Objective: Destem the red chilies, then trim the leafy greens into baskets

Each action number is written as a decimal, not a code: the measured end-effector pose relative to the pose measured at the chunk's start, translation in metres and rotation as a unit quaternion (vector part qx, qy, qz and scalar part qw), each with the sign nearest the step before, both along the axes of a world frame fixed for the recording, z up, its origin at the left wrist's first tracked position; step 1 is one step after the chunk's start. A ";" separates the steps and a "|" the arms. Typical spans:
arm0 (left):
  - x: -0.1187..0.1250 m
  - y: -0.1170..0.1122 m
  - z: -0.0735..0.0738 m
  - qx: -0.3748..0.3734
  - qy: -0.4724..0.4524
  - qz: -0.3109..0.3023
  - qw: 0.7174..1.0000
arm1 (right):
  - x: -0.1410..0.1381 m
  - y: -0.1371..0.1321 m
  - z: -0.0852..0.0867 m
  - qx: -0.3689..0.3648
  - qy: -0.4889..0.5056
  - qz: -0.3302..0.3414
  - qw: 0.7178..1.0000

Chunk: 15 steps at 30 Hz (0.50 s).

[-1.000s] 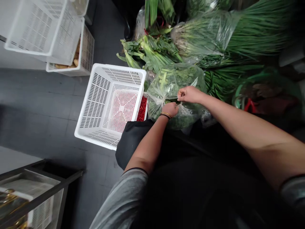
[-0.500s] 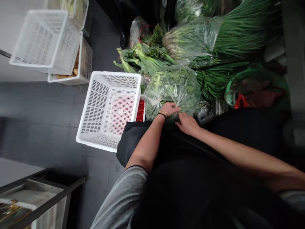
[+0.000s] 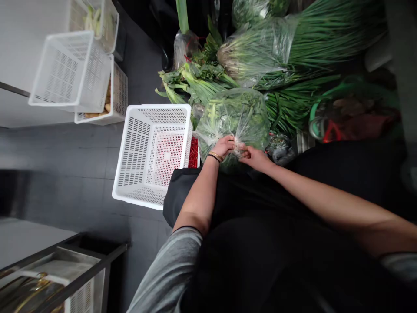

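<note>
Down near grey tiles (image 3: 94, 161), plastic bag (image 3: 249, 106) in pinch of left hand (image 3: 223, 147) and right hand (image 3: 256, 159)

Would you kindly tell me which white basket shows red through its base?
The large basket left of the left hand; the upper-left baskets and lower-left one show none.

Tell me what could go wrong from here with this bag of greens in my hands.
The clear plastic bag is bunched where your left hand and right hand grip it, so a hard pull might tear it.
Red pieces show beside the white basket and through its holes; if it rests on them, added weight could crush them.
The leafy stalks crowd the bag and might bruise if it is shoved.
</note>
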<state>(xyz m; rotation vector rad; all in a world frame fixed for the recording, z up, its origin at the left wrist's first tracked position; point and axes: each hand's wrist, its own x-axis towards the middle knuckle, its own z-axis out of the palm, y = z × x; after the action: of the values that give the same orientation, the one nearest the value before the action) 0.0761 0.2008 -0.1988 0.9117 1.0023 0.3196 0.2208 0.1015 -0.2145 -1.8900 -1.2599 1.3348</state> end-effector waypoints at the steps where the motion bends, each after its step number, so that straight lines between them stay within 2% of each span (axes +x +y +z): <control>1: 0.000 0.001 0.000 -0.017 -0.017 0.008 1.000 | -0.002 0.003 0.000 -0.003 -0.002 -0.002 1.000; 3: -0.001 0.002 0.001 -0.038 -0.037 0.022 0.998 | -0.006 0.009 0.002 -0.009 0.022 -0.038 0.999; 6: -0.001 0.003 0.001 -0.034 -0.044 0.020 0.998 | -0.008 0.019 0.008 -0.012 0.107 -0.132 0.985; 9: 0.001 0.004 -0.001 0.015 0.013 -0.008 1.000 | 0.009 0.029 0.032 -0.010 0.131 -0.191 0.973; 11: 0.003 0.004 -0.003 0.084 0.111 -0.064 0.988 | 0.040 0.033 0.058 0.030 0.092 -0.167 0.981; 13: 0.007 0.004 -0.006 0.173 0.213 -0.141 0.951 | 0.087 0.032 0.085 0.073 -0.005 -0.116 0.991; 15: 0.011 0.005 -0.007 0.244 0.281 -0.196 0.907 | 0.139 0.023 0.102 0.056 -0.157 -0.099 0.981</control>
<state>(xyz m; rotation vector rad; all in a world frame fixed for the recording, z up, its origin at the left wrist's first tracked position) 0.0866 0.2057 -0.2059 1.6978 1.2518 -0.0537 0.3601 0.1246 -0.1124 -2.1391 -1.2247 0.8716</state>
